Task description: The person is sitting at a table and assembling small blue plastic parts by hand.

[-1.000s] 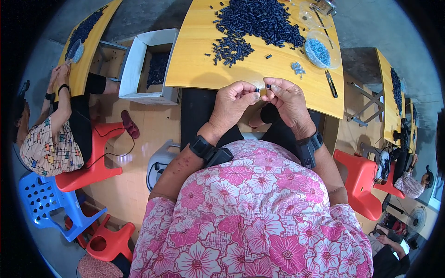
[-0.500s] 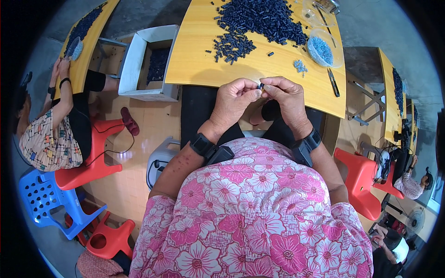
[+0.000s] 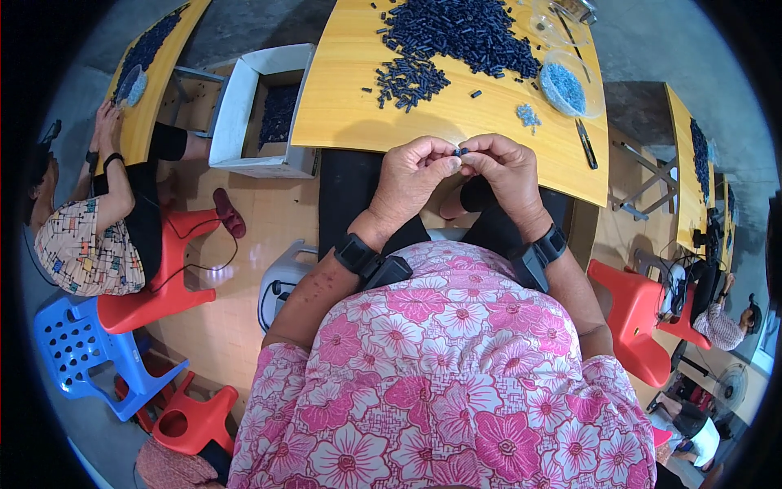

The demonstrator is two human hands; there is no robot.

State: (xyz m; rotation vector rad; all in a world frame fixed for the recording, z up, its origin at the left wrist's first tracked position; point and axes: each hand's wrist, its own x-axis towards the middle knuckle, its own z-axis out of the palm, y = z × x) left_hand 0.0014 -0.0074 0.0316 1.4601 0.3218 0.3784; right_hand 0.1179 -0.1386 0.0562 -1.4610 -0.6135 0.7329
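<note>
Just in front of the table's near edge, my left hand (image 3: 411,178) and my right hand (image 3: 508,173) meet fingertip to fingertip. Between their pinched thumbs and fingers sits a small dark cylindrical piece (image 3: 462,152), held from both sides and partly covered. Beyond them on the yellow table (image 3: 326,114) lies a big heap of dark cylindrical pieces (image 3: 460,37). A smaller cluster of the same pieces (image 3: 411,81) is spread closer to my hands. Right of it stands a clear bowl of light-blue bits (image 3: 564,88), with a few loose light-blue bits (image 3: 528,116) beside it.
Black-handled tweezers or a similar slim tool (image 3: 586,145) lie near the table's right edge. A clear dish (image 3: 554,24) stands farther back. Left of the table is a white open box (image 3: 236,106). Red stools (image 3: 627,318) and a blue stool (image 3: 90,350) stand around; co-workers sit on both sides.
My fingertips have shifted slightly around the dark piece, which shows a little more now. The co-worker at the left and a person at the lower right have moved.
</note>
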